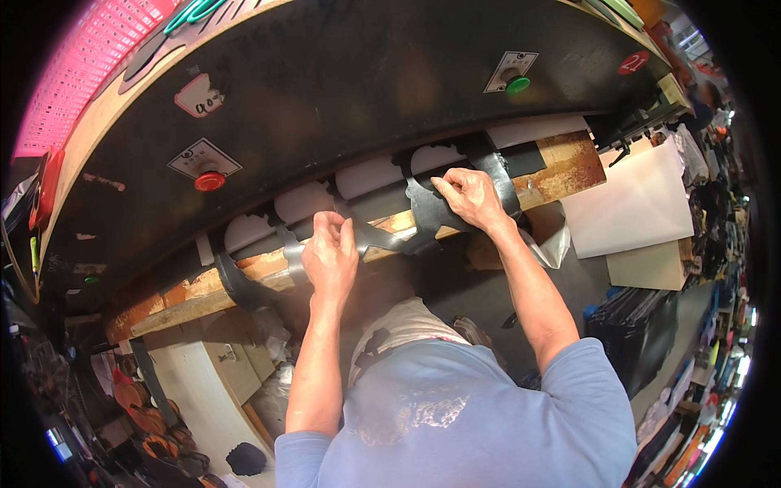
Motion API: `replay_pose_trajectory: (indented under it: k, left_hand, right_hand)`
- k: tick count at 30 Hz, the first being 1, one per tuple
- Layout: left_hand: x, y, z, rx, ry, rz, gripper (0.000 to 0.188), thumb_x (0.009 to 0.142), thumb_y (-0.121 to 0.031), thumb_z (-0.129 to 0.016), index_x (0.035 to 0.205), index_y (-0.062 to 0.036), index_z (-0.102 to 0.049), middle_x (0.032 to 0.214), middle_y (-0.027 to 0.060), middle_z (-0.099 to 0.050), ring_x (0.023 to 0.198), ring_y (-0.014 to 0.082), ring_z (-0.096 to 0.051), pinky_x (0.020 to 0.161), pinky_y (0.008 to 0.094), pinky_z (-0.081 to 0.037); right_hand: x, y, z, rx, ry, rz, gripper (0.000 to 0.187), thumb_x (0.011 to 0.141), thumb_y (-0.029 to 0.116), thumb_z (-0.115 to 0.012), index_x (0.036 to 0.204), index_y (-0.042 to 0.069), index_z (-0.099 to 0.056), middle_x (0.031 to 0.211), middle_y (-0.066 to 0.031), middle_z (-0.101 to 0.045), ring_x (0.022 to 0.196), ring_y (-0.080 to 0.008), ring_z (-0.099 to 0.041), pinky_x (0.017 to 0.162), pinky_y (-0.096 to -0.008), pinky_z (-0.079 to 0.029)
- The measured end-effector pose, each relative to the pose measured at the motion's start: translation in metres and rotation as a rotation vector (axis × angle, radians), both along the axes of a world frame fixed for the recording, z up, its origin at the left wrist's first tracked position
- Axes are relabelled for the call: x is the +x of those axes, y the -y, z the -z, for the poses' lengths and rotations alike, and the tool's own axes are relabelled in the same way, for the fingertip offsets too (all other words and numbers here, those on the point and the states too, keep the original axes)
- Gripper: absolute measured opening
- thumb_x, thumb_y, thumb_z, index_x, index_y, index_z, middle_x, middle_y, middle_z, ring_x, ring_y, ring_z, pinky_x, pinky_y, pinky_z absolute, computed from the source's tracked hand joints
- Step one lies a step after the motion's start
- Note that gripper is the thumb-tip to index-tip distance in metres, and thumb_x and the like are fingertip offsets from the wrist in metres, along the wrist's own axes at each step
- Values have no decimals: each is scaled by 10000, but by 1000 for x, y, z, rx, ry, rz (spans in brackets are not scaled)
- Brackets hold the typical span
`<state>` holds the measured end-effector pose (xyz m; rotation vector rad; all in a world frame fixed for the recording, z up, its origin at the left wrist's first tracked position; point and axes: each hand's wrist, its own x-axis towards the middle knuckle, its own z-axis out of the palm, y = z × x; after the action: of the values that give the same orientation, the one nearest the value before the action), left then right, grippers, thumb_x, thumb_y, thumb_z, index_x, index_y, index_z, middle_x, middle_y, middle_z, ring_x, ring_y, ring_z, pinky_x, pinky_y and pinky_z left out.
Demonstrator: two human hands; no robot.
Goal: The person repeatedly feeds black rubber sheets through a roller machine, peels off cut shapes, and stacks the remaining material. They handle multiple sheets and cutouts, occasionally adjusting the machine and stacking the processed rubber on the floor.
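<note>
Filling the upper L corner: pink perforated basket, w/ red-handled tool below it and green-handled scissors to its R, on the ledge atop the dark panel. Lower L: pale cabinet on the floor, beneath the L end of the tabletop. Red button on a white label, L part of panel.

Mid: black sheet w/ big cut-out openings, lies along the worn wood tabletop & hangs over its front edge, thin strips btwn the openings; pale material shows thru them. L hand is over the L-center part of the sheet, fingers curled, thumb close to index, hardly any gap; can't tell if a strip is pinched or only touched. R hand is further R, over the sheet's wide R part, fingers bent, thumb & index tips near each other; whether it has hold of the sheet, can't tell. Hands well apart, sheet running btwn & past both. Blue shirt below, at bottom center.

R side: green button on panel, also w/ white label. Past the tabletop's R end, big white sheet, partly curled; below it, dark bundle, shiny, near floor. Far R too blurred/cluttered to ID.
</note>
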<state>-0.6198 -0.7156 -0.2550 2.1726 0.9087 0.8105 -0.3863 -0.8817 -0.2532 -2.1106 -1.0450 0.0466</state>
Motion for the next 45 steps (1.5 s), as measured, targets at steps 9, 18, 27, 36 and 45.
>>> replay_pose_trajectory:
  k: [9, 18, 27, 36, 45]
  left_hand:
    - [-21, 10, 4, 53, -18, 19, 145, 1014, -117, -733, 1083, -61, -619, 720, 87, -637, 624, 245, -635, 636, 372, -524]
    - [7, -98, -47, 168, -88, 155, 362, 1009, -124, -711, 1340, 11, -660, 1267, 283, -704, 1211, 427, -677, 1032, 478, -537]
    - [35, -135, -7, 348, -275, 211, 627, 989, -134, -738, 1551, -43, -475, 1671, 246, -414, 1579, 442, -342, 1294, 587, -253]
    - [42, -127, -7, 359, -311, 184, 576, 997, -126, -726, 1524, -24, -517, 1680, 260, -391, 1583, 450, -330, 1294, 593, -247]
    - [2, -108, -40, 74, 41, 245, 282, 956, 29, -711, 1238, 26, -712, 1298, 233, -718, 1256, 409, -673, 1110, 491, -505]
  right_hand:
    - [-7, 5, -7, 173, -416, 202, 339, 1004, 257, -780, 799, -4, -712, 603, 40, -547, 603, -43, -472, 548, -272, -401]
    - [26, -137, -26, -48, 332, -212, 908, 706, 484, -928, 1422, 19, -620, 1362, -294, -581, 1228, -478, -539, 1057, -536, -497]
    - [48, -130, -36, 127, -80, -206, 842, 617, 304, -941, 1364, 2, -697, 1496, -228, -590, 1265, -366, -585, 1113, -447, -485]
    - [75, -59, -13, -44, 379, 109, 881, 618, 386, -1000, 1350, 5, -692, 1499, -269, -528, 1254, -425, -557, 1057, -529, -522]
    - [75, -59, -5, -35, 375, 118, 889, 639, 462, -998, 1345, 14, -696, 1502, -277, -528, 1327, -458, -530, 1097, -550, -497]
